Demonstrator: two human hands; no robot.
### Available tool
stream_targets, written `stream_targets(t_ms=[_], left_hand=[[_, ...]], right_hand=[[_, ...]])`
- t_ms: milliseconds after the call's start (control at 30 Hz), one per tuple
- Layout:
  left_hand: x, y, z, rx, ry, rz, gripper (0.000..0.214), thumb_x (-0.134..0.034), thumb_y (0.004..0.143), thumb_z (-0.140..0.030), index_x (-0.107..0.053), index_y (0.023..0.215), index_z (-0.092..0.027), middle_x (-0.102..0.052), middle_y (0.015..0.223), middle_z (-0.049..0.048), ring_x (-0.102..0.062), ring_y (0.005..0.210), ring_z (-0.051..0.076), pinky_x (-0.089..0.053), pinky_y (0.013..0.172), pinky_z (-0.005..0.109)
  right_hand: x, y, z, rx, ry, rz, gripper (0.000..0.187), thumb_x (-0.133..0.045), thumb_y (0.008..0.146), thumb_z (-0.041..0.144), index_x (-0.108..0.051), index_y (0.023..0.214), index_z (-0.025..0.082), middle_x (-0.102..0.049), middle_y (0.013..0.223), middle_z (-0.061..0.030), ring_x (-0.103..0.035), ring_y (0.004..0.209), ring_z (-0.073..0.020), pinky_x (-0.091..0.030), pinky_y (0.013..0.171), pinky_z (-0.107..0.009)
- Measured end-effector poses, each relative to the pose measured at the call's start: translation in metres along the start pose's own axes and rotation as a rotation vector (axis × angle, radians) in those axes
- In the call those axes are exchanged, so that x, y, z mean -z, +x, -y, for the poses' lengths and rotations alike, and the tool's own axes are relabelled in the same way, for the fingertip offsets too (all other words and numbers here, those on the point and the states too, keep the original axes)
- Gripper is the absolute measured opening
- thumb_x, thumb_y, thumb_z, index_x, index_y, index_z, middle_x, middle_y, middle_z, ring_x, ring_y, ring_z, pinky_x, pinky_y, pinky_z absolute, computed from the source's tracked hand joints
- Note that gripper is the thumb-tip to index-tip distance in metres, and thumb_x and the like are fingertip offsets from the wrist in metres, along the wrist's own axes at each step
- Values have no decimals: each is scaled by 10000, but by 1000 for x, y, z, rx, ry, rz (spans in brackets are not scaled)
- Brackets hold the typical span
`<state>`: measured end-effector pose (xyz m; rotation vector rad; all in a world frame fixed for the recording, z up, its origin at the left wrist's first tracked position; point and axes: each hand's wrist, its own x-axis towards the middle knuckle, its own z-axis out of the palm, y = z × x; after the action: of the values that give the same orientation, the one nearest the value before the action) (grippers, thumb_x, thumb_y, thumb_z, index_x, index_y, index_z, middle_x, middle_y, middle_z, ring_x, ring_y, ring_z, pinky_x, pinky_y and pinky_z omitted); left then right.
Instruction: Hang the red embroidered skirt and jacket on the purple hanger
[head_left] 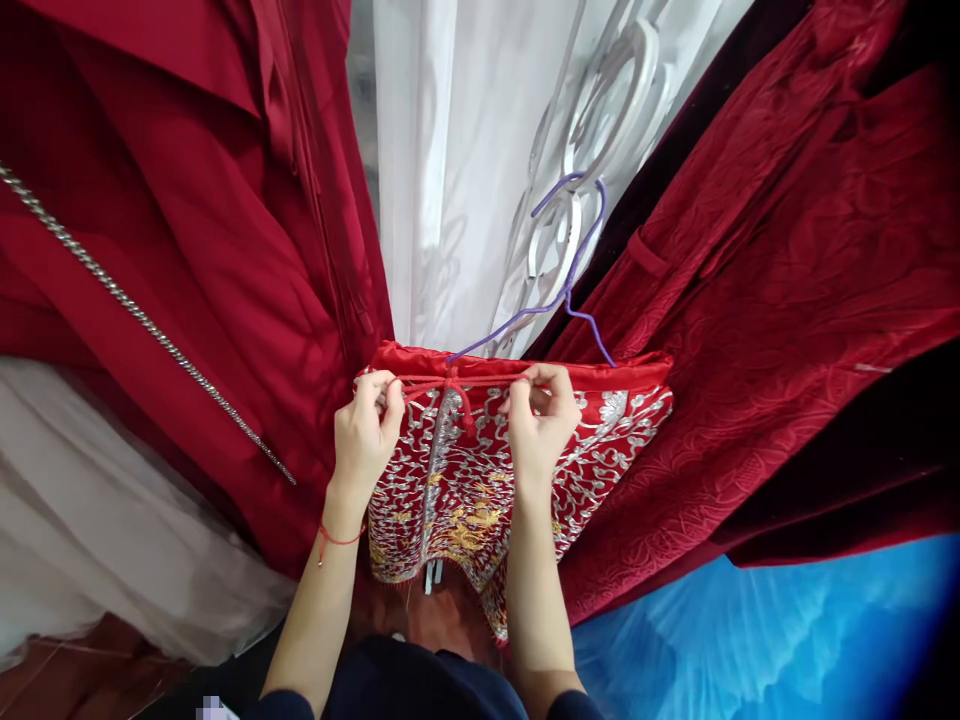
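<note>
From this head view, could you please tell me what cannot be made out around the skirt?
All in the head view.
1. The purple hanger: its shoulders are hidden inside the embroidered skirt's waistband.
2. The red cord: its ends are covered by the fingers of the left hand and right hand.
3. The red garment with silver trim: cut off by the top and left edges.
4. The small patch at the bottom edge: blurred.

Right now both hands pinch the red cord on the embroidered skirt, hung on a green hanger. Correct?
No: the hanger is purple, not green; the head view shows it. The left hand and right hand do pinch the red cord on the embroidered skirt.
</note>
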<state>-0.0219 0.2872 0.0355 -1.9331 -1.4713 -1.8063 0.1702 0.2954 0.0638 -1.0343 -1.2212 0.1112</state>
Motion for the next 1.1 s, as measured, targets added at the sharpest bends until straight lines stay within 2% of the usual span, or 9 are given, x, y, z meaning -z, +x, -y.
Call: stream_targets(t_ms=[133, 267, 400, 500, 667, 833, 933, 1033, 1100], left_hand=[[12, 6, 0, 24, 15, 112, 195, -460, 991, -369, -539, 982, -191, -680, 701, 4, -619, 535, 101, -401, 542, 193], [15, 14, 7, -17, 144, 82, 226, -467, 986, -386, -568, 959, -185, -707, 701, 20, -659, 570, 127, -403, 547, 203], [13, 15, 18, -50, 166, 35, 219, -499, 971, -385, -586, 940, -186, -716, 716, 27, -674, 583, 134, -421, 557, 205], [14, 15, 24, -64, 167, 56, 203, -508, 965, -374, -589, 939, -189, -716, 728, 25, -673, 592, 136, -433, 579, 209], [22, 19, 26, -50, 11, 164, 191, -498, 959, -363, -587, 994, -198, -683, 762, 7, -641, 623, 119, -468, 614, 212], [21, 34, 25, 16, -150, -80, 259, -616, 877, -401, -623, 1035, -195, -665, 987, 53, -640, 833, 150, -521, 742, 250], [17, 43, 25, 43, -226, 90, 326, -604, 877, -443, -657, 1091, -202, -681, 1031, 60, -638, 917, 181, -515, 826, 277], [12, 47, 27, 116, -309, 309, 333, -571, 897, -479, -676, 1014, -186, -670, 805, 21, -607, 717, 153, -487, 670, 239], [9, 47, 30, 125, -305, 331, 311, -593, 886, -480, -667, 896, -178, -612, 687, -8, -528, 591, 118, -424, 568, 218]], right_hand=[[8, 2, -3, 88, -27, 35, 46, -563, 857, 262, -553, 874, 220, -587, 707, 32, -557, 542, -102, -458, 550, -243], [20, 15, -16, 321, -316, 8, 33, -572, 839, 245, -579, 833, 213, -603, 652, 28, -564, 555, -110, -458, 586, -242], [25, 18, -25, 424, -446, 20, 82, -582, 818, 252, -565, 743, 223, -572, 571, 36, -531, 505, -109, -428, 558, -237], [27, 12, -24, 363, -428, 33, 96, -581, 825, 254, -567, 736, 221, -559, 565, 39, -522, 505, -108, -431, 565, -241], [64, 27, -22, 152, -118, 329, 130, -638, 857, 322, -613, 793, 212, -620, 668, 5, -563, 565, -125, -451, 553, -262], [127, 64, -45, 271, -283, -87, 129, -689, 847, 346, -648, 867, 225, -643, 843, -92, -598, 743, -196, -462, 640, -334], [148, 76, -62, 241, -407, 79, 240, -640, 883, 388, -655, 1066, 234, -668, 1063, -132, -633, 936, -236, -494, 801, -360], [155, 83, -77, 139, -377, 198, 351, -636, 879, 441, -626, 1155, 225, -695, 1047, -95, -651, 927, -215, -499, 827, -352], [157, 88, -82, 79, -350, 184, 395, -654, 855, 480, -617, 1136, 205, -693, 953, -56, -641, 849, -195, -495, 764, -331]])
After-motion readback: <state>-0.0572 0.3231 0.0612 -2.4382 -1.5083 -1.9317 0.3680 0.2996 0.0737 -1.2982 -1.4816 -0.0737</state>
